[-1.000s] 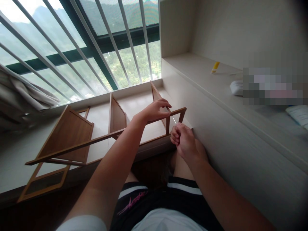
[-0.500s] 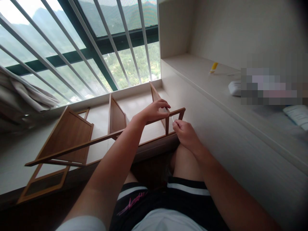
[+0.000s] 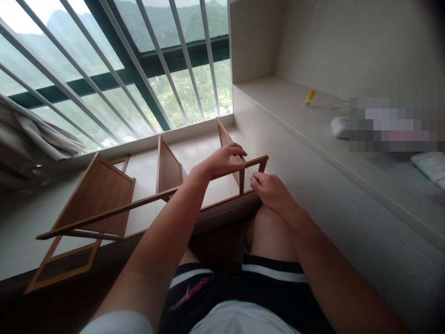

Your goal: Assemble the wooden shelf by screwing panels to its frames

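Note:
A brown wooden shelf frame (image 3: pixel 104 197) lies on its side across the pale window ledge (image 3: pixel 21 222), with three upright panels joined by long rails. My left hand (image 3: pixel 224 158) is closed over the top rail at the rightmost panel. My right hand (image 3: pixel 269 190) is just to its right, fingers pinched on a thin metal tool (image 3: pixel 249 170) whose tip points into the joint by the frame's right corner. Both forearms reach out over my lap.
A barred window (image 3: pixel 139 60) runs behind the ledge, with bunched curtain fabric (image 3: pixel 31 139) at the left. To the right a raised pale shelf (image 3: pixel 299 116) carries a small yellow tube (image 3: pixel 310 96) and a white object (image 3: pixel 340 126). A dark floor gap lies below the ledge.
My right hand rose from a loose fist below the corner to the joint, now pinching the thin tool against it. My left hand kept its hold on the rail.

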Action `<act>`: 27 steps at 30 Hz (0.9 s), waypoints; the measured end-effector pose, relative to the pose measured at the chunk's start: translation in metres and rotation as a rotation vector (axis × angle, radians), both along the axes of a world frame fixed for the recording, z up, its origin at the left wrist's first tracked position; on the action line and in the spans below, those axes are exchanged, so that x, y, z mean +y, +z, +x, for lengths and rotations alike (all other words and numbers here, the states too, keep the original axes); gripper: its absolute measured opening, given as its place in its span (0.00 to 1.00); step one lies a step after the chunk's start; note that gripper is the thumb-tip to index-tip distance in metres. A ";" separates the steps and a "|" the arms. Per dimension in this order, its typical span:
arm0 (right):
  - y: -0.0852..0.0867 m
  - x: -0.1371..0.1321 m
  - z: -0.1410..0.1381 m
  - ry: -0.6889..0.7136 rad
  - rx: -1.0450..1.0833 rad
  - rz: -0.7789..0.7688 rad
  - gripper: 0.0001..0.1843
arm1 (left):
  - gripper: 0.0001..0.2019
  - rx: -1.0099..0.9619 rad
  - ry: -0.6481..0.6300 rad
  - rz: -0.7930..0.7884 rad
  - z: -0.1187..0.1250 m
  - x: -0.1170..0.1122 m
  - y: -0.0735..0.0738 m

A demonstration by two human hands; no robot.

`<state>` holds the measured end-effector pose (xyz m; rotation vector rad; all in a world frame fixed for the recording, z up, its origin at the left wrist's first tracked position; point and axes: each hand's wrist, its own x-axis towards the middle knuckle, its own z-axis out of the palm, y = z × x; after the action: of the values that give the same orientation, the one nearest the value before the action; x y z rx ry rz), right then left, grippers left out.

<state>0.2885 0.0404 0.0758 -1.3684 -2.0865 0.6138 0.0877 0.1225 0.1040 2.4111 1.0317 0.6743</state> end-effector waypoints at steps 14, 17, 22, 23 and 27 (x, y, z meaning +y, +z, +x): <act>-0.023 -0.015 -0.027 0.096 1.423 -0.748 0.21 | 0.17 -0.005 -0.010 0.004 0.001 0.000 0.000; -0.021 -0.020 -0.034 0.096 1.599 -0.825 0.21 | 0.17 0.002 -0.005 -0.001 0.002 0.000 0.001; -0.015 -0.027 -0.042 0.036 1.589 -0.770 0.21 | 0.17 0.000 -0.009 -0.014 0.002 -0.001 0.003; -0.014 -0.029 -0.043 0.022 1.558 -0.746 0.21 | 0.17 0.001 -0.008 -0.014 0.002 -0.001 0.003; -0.016 -0.033 -0.044 -0.040 1.339 -0.570 0.20 | 0.16 0.001 0.004 -0.012 0.002 -0.002 0.002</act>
<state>0.2448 0.0070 0.0597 -0.7755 -0.8016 1.6070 0.0895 0.1207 0.1064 2.4005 1.0388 0.6666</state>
